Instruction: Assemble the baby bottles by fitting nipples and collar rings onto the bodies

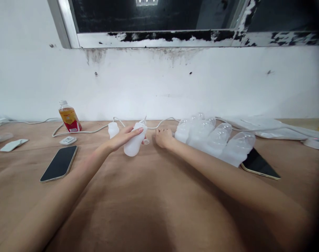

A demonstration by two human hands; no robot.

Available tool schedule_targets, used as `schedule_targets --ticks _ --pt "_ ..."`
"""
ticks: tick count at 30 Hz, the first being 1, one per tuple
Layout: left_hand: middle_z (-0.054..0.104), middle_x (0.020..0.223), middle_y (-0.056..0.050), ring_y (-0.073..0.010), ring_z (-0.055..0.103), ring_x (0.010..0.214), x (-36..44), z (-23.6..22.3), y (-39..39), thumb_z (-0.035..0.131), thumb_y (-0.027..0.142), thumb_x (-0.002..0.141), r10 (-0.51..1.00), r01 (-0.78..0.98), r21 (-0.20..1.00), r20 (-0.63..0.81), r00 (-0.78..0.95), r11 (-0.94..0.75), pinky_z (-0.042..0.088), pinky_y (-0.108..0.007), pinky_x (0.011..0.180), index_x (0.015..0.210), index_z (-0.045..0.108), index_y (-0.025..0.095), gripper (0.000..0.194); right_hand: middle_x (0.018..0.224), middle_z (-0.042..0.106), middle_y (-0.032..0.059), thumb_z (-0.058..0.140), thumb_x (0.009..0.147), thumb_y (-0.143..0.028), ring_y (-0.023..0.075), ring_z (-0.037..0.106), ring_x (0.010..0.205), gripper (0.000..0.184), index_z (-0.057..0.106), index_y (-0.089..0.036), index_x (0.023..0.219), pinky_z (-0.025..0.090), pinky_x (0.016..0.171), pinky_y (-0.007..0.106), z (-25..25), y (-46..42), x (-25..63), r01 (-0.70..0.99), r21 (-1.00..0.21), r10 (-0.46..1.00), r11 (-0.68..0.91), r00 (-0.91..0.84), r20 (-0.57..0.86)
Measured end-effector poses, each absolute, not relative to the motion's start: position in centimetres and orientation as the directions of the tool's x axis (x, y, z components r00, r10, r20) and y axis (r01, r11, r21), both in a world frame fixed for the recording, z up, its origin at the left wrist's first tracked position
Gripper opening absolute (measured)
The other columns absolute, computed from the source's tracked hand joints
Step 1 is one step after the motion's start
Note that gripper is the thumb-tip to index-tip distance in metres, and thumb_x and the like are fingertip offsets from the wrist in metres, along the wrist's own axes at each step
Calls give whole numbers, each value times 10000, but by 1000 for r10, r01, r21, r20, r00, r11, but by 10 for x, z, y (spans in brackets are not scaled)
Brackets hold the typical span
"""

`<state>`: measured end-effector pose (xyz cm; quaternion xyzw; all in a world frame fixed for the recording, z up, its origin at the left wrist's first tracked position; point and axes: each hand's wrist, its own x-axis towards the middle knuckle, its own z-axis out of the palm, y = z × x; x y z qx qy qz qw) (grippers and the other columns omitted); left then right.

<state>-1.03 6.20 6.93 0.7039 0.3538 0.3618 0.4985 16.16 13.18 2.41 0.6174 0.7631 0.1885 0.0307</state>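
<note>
My left hand (124, 136) is wrapped round a frosted white plastic bottle (133, 142), which tilts with its clear, pointed top leaning up and to the right. Just left of that hand, a second frosted bottle (113, 129) stands partly behind my fingers. Small clear plastic pieces (146, 141) lie beside the held bottle. My right hand (163, 137) rests low at the tabletop, fingers curled; whatever they may hold is hidden. To its right, several frosted bottles (209, 138) with clear domed tops are grouped together, partly covered by my right forearm.
A white cable (164, 120) runs along the wall behind my hands. Phones lie on the left (60, 163) and right (260, 164). A drink bottle (70, 117) stands back left near a small white device (68, 140). Plastic bags (256, 126) lie back right on the brown table covering (128, 203).
</note>
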Motion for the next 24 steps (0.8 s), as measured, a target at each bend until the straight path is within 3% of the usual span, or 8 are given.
schedule_targets --ticks 6,9,11,13,15,17,19,24 --pt "592 770 -71 -176 571 725 -10 70 60 431 506 749 870 204 944 137 474 -259 440 -277 617 881 517 127 411 1126 479 255 369 776 -160 337 413 1063 372 473 3 1093 233 865 472 30 131 165 926 327 939 188 -266 216" --pt "590 809 -69 -182 572 733 -10 69 60 395 519 754 880 314 896 150 451 -313 440 -291 627 921 488 140 425 1147 458 210 339 786 -150 291 359 1107 367 439 -26 1118 192 926 437 37 118 165 905 270 846 329 -410 342" --pt "578 863 -61 -198 562 776 -9 66 60 484 513 690 879 486 766 213 426 -421 433 -300 649 965 462 152 455 1076 494 163 355 765 -131 248 404 1046 326 456 -66 1068 252 905 395 37 102 167 846 112 729 521 -510 458" --pt "560 914 -57 -213 547 812 -6 61 60 578 459 613 849 654 547 260 459 -522 422 -299 660 997 435 161 506 955 533 111 397 751 -159 202 478 899 235 477 -110 966 356 800 341 29 83 171 720 -155 688 677 -544 481" --pt "556 905 -59 -216 548 793 1 55 58 588 387 597 814 744 332 211 541 -581 413 -290 631 998 421 162 489 799 544 49 425 776 -276 149 507 697 191 464 -146 911 405 647 284 17 65 178 562 -470 729 680 -585 355" --pt "560 868 -61 -212 555 749 9 48 54 547 332 616 790 772 169 126 600 -613 400 -279 592 977 424 164 416 698 520 6 394 802 -393 103 478 563 256 438 -161 901 390 533 231 6 54 184 384 -744 754 547 -611 239" --pt "561 847 -70 -219 557 731 16 43 50 519 320 623 785 785 50 108 610 -617 386 -277 565 959 428 160 383 610 486 -24 358 808 -456 69 422 461 302 435 -164 812 344 456 199 -1 50 188 262 -865 760 427 -622 187" --pt "566 855 -85 -234 555 766 22 37 49 472 346 653 782 796 -33 167 600 -604 381 -286 572 937 417 157 345 591 493 -31 398 788 -466 58 440 415 319 466 -160 846 345 429 189 -3 55 185 180 -906 779 384 -590 213"
